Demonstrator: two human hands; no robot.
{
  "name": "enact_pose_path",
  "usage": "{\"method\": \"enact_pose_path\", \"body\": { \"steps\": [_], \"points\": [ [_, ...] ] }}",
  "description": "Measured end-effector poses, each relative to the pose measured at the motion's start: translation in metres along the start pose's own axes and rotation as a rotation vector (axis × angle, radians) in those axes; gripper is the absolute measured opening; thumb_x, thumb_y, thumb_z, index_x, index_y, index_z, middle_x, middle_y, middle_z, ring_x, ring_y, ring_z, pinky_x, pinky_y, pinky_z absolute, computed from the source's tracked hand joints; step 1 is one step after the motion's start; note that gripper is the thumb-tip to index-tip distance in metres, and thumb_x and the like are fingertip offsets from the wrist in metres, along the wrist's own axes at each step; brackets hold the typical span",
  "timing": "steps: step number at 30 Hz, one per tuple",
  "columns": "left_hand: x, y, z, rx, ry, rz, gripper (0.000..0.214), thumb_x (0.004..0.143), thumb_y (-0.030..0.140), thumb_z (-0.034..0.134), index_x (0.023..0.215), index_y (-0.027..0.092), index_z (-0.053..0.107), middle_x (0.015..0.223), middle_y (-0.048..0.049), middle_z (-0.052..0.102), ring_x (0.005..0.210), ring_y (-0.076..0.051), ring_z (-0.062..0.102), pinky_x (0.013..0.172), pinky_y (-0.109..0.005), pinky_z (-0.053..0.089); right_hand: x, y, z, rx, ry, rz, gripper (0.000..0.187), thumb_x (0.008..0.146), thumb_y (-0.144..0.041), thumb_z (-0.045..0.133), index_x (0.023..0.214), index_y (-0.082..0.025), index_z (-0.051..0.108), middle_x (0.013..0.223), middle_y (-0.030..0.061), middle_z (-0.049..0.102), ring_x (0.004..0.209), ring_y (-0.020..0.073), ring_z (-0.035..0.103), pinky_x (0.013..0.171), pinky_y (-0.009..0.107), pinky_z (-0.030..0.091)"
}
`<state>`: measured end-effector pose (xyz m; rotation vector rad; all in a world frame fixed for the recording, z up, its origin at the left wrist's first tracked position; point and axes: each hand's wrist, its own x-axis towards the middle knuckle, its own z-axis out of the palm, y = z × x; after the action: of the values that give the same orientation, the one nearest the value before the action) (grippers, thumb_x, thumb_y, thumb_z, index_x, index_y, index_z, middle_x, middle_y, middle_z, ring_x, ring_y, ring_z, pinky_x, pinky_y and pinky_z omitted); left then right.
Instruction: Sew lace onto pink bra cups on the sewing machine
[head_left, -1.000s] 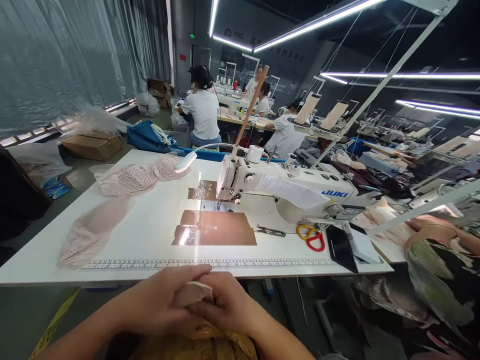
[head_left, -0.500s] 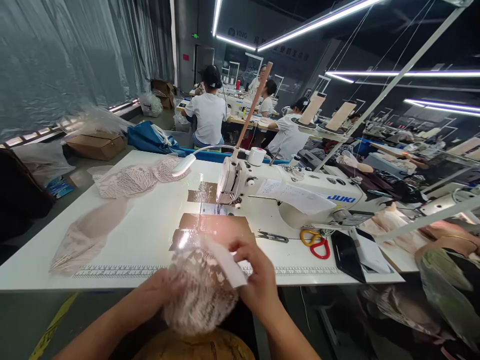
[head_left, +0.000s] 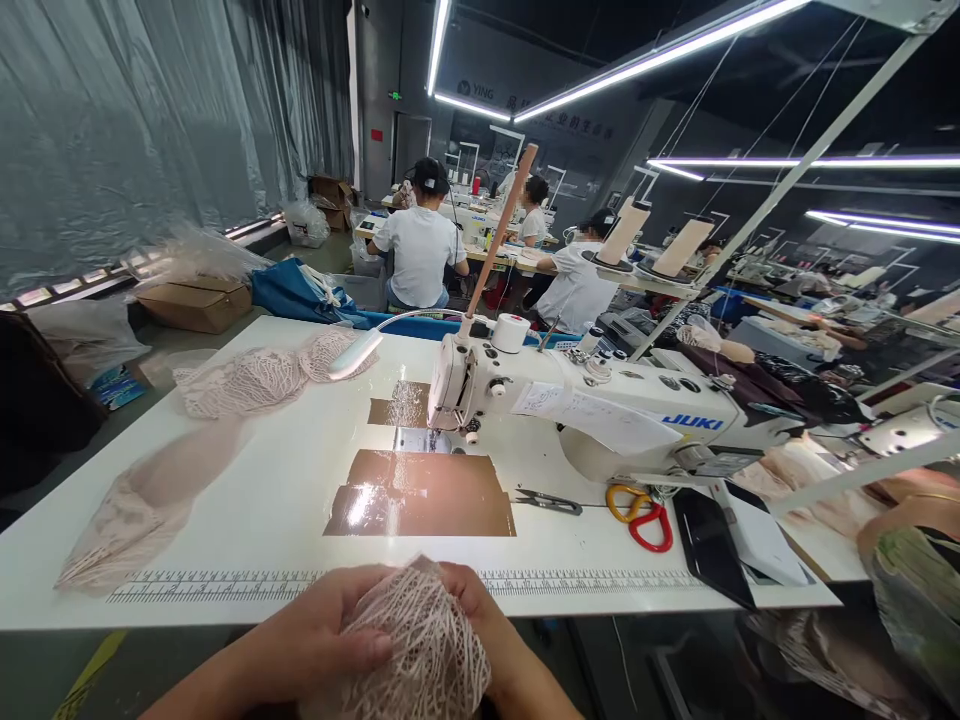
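A bundle of pale pink lace fabric (head_left: 424,645) is held below the near edge of the white sewing table (head_left: 285,480). My left hand (head_left: 319,630) wraps it from the left, thumb on top. My right hand (head_left: 491,625) grips it from the right, mostly hidden behind the lace. Beyond them a white JUKI sewing machine (head_left: 570,400) stands on the table, its lamp lighting a brown taped patch (head_left: 420,495) by the needle.
More pink lace pieces (head_left: 255,375) lie at the table's left, with a sheer piece (head_left: 127,510) nearer me. Thread snips (head_left: 551,500), yellow and red scissors (head_left: 637,510) and a dark tablet (head_left: 709,545) lie right. Other people sew at tables behind.
Both hands came up from my lap with lace fabric, then drew back to the table edge. The white strip my right hand held half a second ago is out of sight.
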<state>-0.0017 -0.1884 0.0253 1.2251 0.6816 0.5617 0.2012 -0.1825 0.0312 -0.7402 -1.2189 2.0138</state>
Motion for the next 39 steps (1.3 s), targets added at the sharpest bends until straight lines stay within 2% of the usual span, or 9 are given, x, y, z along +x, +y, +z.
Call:
{"method": "enact_pose_path", "body": {
  "steps": [4,10,12,14,16,18,22,29,39],
  "points": [
    [0.004,0.000,-0.004,-0.132,-0.026,-0.027,0.044,0.079,0.051,0.070,0.095,0.010,0.067,0.084,-0.0063,0.063,0.073,-0.015,0.055,0.067,-0.023,0.042,0.004,0.010,-0.012,0.039,0.187,-0.076,0.030,0.058,-0.032,0.089,0.076,-0.018,0.069,0.063,-0.0034,0.060,0.060,0.0120,0.055,0.062,0.024,0.043],
    [0.014,-0.004,0.006,-0.138,0.117,-0.002,0.048,0.084,0.057,0.062,0.091,0.010,0.068,0.084,-0.0093,0.066,0.075,-0.019,0.059,0.070,-0.027,0.046,0.016,0.029,-0.015,-0.111,0.343,-0.177,0.080,0.065,-0.030,0.085,0.136,-0.028,0.049,0.077,-0.0031,0.061,0.065,0.0120,0.053,0.066,0.025,0.044],
    [0.017,-0.008,0.006,-0.111,0.198,0.015,0.050,0.084,0.060,0.060,0.087,0.010,0.067,0.081,-0.0080,0.065,0.072,-0.018,0.057,0.069,-0.026,0.046,0.017,0.028,-0.018,-0.206,0.333,-0.242,0.058,0.069,-0.037,0.082,0.123,-0.026,0.061,0.084,0.0002,0.062,0.069,0.0129,0.053,0.067,0.025,0.044],
    [0.018,-0.013,0.004,-0.081,0.266,0.034,0.051,0.085,0.061,0.058,0.083,0.010,0.066,0.076,-0.0065,0.063,0.069,-0.016,0.054,0.066,-0.025,0.045,0.016,0.023,-0.023,-0.294,0.265,-0.276,0.032,0.079,-0.051,0.070,0.091,-0.021,0.071,0.077,0.0011,0.060,0.067,0.0132,0.051,0.066,0.025,0.042],
    [0.018,-0.017,0.001,-0.062,0.323,0.053,0.052,0.086,0.061,0.056,0.080,0.010,0.066,0.072,-0.0055,0.061,0.067,-0.015,0.052,0.063,-0.024,0.044,0.013,0.016,-0.027,-0.325,0.171,-0.269,0.052,0.088,-0.064,0.049,0.071,-0.019,0.069,0.070,0.0019,0.058,0.065,0.0140,0.049,0.065,0.027,0.041],
    [0.018,-0.020,0.000,-0.057,0.372,0.070,0.052,0.087,0.061,0.055,0.078,0.011,0.065,0.070,-0.0044,0.060,0.064,-0.014,0.049,0.060,-0.023,0.043,0.010,0.010,-0.027,-0.311,0.099,-0.258,0.063,0.088,-0.071,0.039,0.074,-0.018,0.071,0.072,0.0029,0.060,0.068,0.0158,0.050,0.069,0.029,0.042],
    [0.018,-0.019,0.003,-0.077,0.417,0.071,0.053,0.085,0.062,0.056,0.067,0.013,0.057,0.059,-0.0009,0.052,0.055,-0.010,0.041,0.052,-0.021,0.038,0.008,0.005,-0.021,-0.318,0.053,-0.218,0.051,0.073,-0.064,0.068,0.093,-0.018,0.072,0.081,0.0023,0.062,0.076,0.0175,0.052,0.071,0.027,0.041],
    [0.017,-0.018,0.006,-0.080,0.418,0.093,0.054,0.085,0.064,0.056,0.067,0.013,0.059,0.061,-0.0035,0.055,0.055,-0.012,0.044,0.052,-0.022,0.039,0.013,0.020,-0.021,-0.171,0.165,-0.124,0.048,0.079,-0.060,0.063,0.079,-0.013,0.071,0.065,-0.0007,0.050,0.062,0.0110,0.039,0.061,0.024,0.030],
    [0.015,-0.022,0.006,-0.043,0.369,0.101,0.059,0.087,0.065,0.051,0.064,0.012,0.057,0.058,-0.0031,0.053,0.053,-0.011,0.041,0.050,-0.021,0.035,0.014,0.013,-0.021,-0.063,0.153,-0.044,0.046,0.066,-0.058,0.076,0.066,-0.013,0.066,0.058,-0.0024,0.049,0.055,0.0080,0.038,0.055,0.021,0.029]
  ]
}}
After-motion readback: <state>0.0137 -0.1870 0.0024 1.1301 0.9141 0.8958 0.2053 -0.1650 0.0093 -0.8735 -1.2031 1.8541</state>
